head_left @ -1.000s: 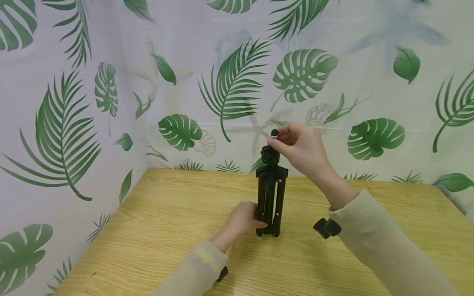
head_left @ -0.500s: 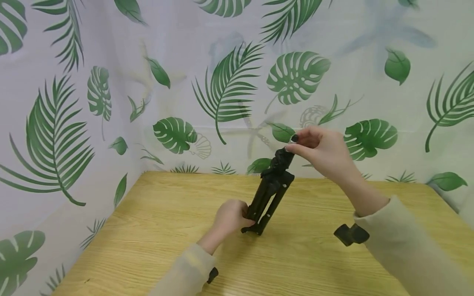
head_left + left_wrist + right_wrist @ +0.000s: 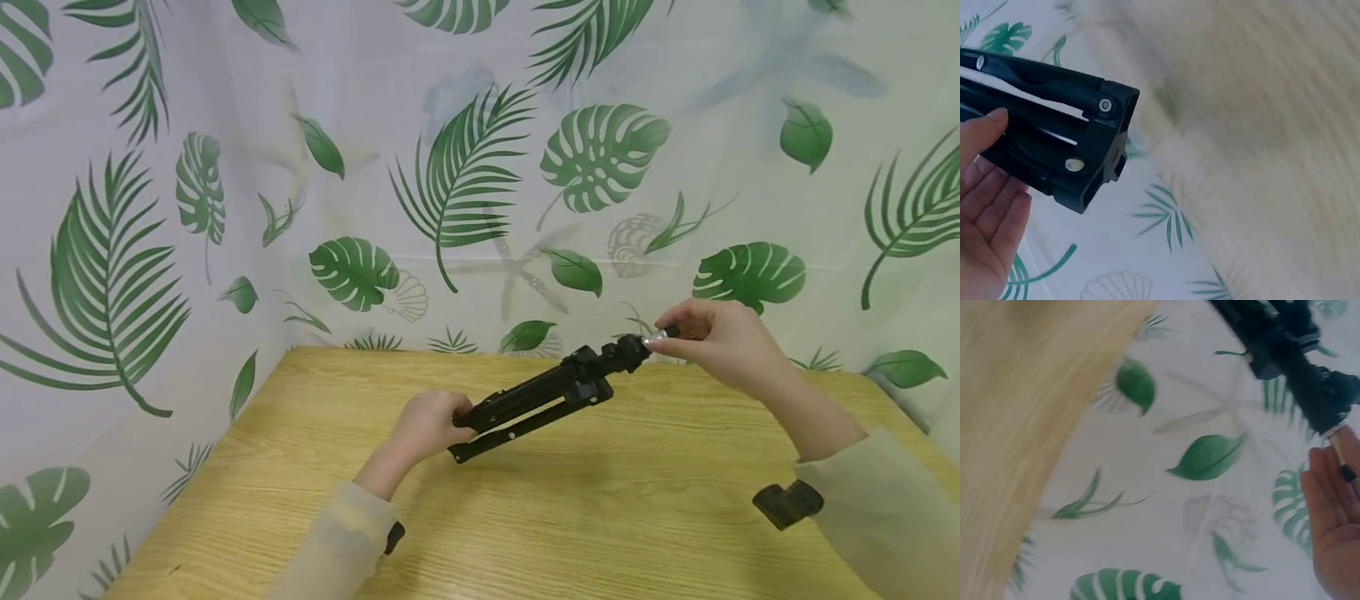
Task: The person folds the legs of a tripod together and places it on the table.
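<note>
A folded black tripod is held slantwise over the table, its head end up and to the right. My left hand grips the foot end of the legs; in the left wrist view the thumb lies across the tripod legs, with the fingers beneath. At the other end, my right hand pinches a short silver rod with a black tip. The right wrist view shows this silver rod sticking out of the tripod's head, beside the fingers.
Under both hands lies a wood-grain table. Behind it and on the left hangs a white cloth printed with green leaves. A black wrist mount sits under the right sleeve.
From upright, the tripod has tilted over to a shallow slant, its head swinging right and down. My right hand has moved right and lower with it; my left hand has shifted left.
</note>
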`<act>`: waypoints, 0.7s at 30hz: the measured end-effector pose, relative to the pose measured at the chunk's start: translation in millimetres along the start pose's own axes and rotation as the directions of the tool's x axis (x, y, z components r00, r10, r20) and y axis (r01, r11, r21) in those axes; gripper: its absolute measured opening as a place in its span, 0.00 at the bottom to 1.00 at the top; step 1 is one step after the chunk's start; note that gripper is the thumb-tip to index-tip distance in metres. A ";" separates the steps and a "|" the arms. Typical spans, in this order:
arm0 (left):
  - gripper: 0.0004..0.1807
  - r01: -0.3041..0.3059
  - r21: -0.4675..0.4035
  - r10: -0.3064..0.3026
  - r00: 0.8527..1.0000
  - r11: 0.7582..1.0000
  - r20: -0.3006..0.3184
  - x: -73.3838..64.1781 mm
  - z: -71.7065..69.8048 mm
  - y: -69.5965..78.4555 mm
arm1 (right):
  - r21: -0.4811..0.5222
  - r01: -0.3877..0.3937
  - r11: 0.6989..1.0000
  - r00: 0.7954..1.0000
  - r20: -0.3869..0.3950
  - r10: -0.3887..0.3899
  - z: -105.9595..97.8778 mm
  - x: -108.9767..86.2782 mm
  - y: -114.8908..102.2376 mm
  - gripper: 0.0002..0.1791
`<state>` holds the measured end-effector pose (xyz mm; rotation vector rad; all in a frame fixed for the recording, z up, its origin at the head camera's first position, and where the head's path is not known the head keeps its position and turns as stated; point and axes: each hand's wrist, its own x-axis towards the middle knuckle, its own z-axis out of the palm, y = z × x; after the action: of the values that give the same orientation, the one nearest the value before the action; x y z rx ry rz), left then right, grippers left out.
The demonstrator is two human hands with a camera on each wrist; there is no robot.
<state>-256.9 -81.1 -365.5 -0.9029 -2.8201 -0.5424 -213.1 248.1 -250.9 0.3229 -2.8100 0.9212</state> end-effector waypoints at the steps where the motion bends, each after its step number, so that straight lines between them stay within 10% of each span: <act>1: 0.09 -0.012 0.014 0.012 1.000 1.000 0.004 -0.4 -2.8 -2.0 | -0.007 0.006 1.000 1.000 0.010 -0.006 2.0 -0.9 5.8 0.23; 21: 0.12 -0.134 0.269 0.107 0.988 0.954 0.112 3.8 -10.7 -6.3 | -0.268 0.307 0.913 0.947 0.184 -0.264 64.6 -13.1 75.3 0.07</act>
<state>-263.5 -87.8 -356.6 -1.0582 -2.8023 -0.0872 -225.5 270.6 -347.6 0.7596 -2.8629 0.4243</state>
